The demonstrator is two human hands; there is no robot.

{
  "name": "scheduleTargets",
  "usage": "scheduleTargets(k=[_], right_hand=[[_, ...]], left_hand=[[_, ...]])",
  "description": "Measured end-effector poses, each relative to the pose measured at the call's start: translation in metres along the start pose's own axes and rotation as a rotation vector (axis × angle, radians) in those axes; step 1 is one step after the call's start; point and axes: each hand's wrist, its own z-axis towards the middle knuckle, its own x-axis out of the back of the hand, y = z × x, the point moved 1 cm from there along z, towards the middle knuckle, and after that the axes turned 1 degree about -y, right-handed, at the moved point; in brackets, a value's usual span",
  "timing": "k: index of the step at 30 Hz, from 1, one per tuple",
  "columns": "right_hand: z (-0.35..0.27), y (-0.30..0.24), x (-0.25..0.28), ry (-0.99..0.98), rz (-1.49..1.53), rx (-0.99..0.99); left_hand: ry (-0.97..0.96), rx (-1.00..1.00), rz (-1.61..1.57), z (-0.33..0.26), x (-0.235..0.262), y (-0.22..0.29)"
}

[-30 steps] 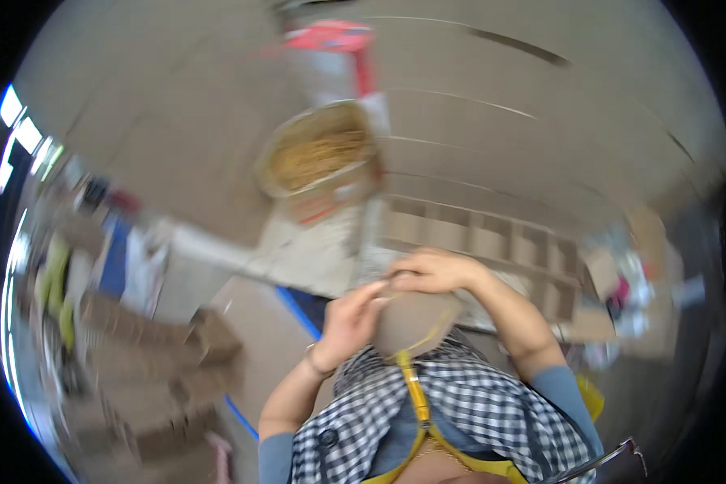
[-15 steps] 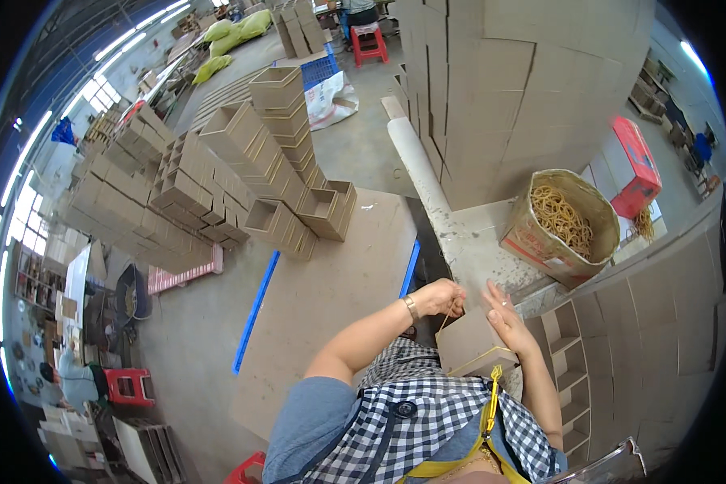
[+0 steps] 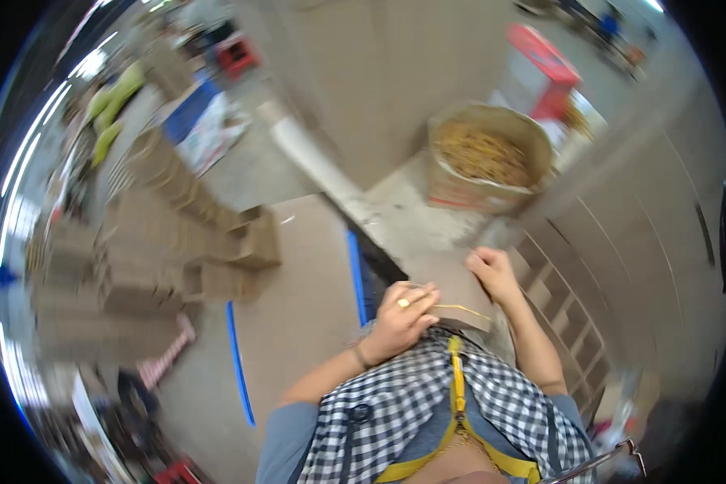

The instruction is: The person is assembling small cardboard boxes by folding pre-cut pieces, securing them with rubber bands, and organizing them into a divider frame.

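Grey floor (image 3: pixel 207 355), cardboard box (image 3: pixel 456 282), left fingers (image 3: pixel 417 298) gripping its side, right fingers (image 3: pixel 484 260) clenched at its corner

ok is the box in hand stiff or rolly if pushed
Probably stiff: the cardboard box shows a flat, unbent face. Its straight edges suggest sliding rather than rolling, and the thin yellow band across it could shift.

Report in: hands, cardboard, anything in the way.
Left hand at left side of cardboard piece, by yellow band. Right hand curled at its right edge, grip unclear. Bin of yellowish strands beyond, apart from both.
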Motion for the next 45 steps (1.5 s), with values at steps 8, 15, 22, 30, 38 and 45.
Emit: scheduleTargets(k=[8, 15, 22, 30, 38, 45], right_hand=[[-0.052, 0.034, 0.036, 0.424, -0.088, -0.097], [-0.160, 0.067, 0.141, 1.389, 0.536, 0.123], [-0.285, 0.052, 0.123, 1.125, -0.199, -0.063], [-0.268, 0.151, 0.088, 0.696, -1.032, -0.311], [-0.269, 0.195, 0.127, 0.715, -1.028, -0.330], [-0.270, 0.204, 0.133, 0.697, -1.027, -0.310]], left_hand=[[-0.627, -0.121, -0.351, 0.035, -0.038, -0.020], [-1.149, -0.281, -0.586, 0.033, -0.081, -0.043], [-0.667, -0.152, -0.125, 0.136, -0.099, -0.107], [-0.428, -0.289, 0.431, 0.331, -0.135, -0.244], [-0.353, 0.144, 0.329, 0.306, -0.165, -0.237], [-0.170, -0.082, 0.348, 0.259, -0.151, -0.210]])
